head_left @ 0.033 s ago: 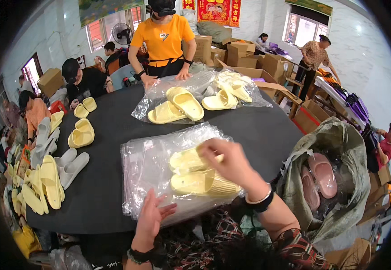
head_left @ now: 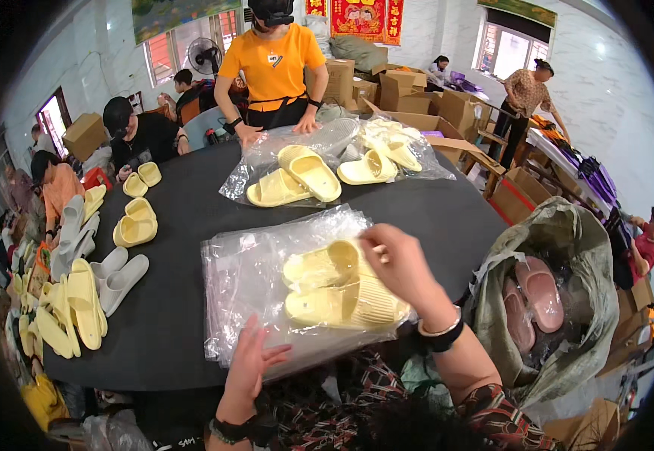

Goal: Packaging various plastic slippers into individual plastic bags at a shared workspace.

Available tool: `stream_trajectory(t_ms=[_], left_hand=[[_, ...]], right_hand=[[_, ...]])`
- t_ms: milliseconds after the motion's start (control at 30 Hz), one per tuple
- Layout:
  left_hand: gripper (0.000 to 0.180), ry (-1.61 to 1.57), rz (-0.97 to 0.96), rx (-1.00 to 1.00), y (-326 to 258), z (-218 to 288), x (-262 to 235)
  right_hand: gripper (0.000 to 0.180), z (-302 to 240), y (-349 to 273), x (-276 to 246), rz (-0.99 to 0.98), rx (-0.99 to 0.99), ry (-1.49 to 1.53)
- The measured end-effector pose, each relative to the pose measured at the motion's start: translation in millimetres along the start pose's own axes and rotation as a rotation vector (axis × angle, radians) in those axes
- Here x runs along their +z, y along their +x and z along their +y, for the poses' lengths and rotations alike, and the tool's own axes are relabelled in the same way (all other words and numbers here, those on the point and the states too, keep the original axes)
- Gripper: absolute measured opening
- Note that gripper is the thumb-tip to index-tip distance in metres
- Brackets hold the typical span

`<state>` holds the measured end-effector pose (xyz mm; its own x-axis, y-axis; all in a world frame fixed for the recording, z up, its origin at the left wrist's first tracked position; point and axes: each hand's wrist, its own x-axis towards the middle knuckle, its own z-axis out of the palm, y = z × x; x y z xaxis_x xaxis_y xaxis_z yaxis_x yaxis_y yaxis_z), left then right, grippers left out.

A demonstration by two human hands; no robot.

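In the head view, your left hand [head_left: 245, 368] was open beside the near edge of a stack of flat, clear plastic bags [head_left: 240, 278], its fingers spread and gripping nothing visible. Your right hand [head_left: 400, 263] hung above the far strap of a pair of pale yellow slippers with ribbed straps [head_left: 319, 307], its fingers curled in toward the thumb; I could not tell whether they pinched any film. That pair lay side by side over the bags on the black-topped table [head_left: 432, 218]. To your right stood a grey-green woven sack [head_left: 492, 301] holding pink slippers [head_left: 541, 293]. Opposite you, a person in an orange T-shirt [head_left: 278, 64] touched a clear bag of yellow slippers [head_left: 308, 173].
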<state>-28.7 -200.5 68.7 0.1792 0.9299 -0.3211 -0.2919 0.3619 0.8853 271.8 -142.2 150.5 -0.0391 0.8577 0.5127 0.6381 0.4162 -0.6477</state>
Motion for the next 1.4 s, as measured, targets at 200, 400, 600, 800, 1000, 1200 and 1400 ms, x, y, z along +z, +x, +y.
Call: stream_trajectory(t_ms=[200, 400, 600, 800, 1000, 1200, 1400], left_hand=[[0.053, 1.114, 0.447, 0.943, 20.2, 17.6, -24.8], [0.046, 1.087, 0.247, 0.481, 54.5, 51.1, 4.2], [0.042, 1.553, 0.146, 0.596, 96.8, 54.0, 12.3], [0.040, 1.039, -0.207, 0.165, 125.0, 56.7, 19.4], [0.019, 0.383, -0.063, 0.251, 108.8, 73.5, 24.6], [0.040, 0.097, 0.116, 0.464, 63.8, 105.2, 8.3], [0.048, 0.287, 0.182, 0.268, 31.7, 73.4, -36.5]], right_hand=[[0.056, 72.5, -56.8, -54.5, -0.171, 0.553, -0.543], [0.051, 88.6, -102.7, -59.8, -0.391, 0.688, -0.089], [0.049, 89.6, -111.7, -52.9, -0.448, 0.678, 0.133], [0.049, 82.3, -107.1, -50.3, -0.354, 0.707, 0.281], [0.045, 65.1, -84.1, -50.3, -0.065, 0.378, 0.065], [0.039, 51.9, -65.6, -23.6, 0.087, 0.244, 0.303], [0.040, 64.3, -82.3, -0.5, -0.256, 0.223, -0.043]])
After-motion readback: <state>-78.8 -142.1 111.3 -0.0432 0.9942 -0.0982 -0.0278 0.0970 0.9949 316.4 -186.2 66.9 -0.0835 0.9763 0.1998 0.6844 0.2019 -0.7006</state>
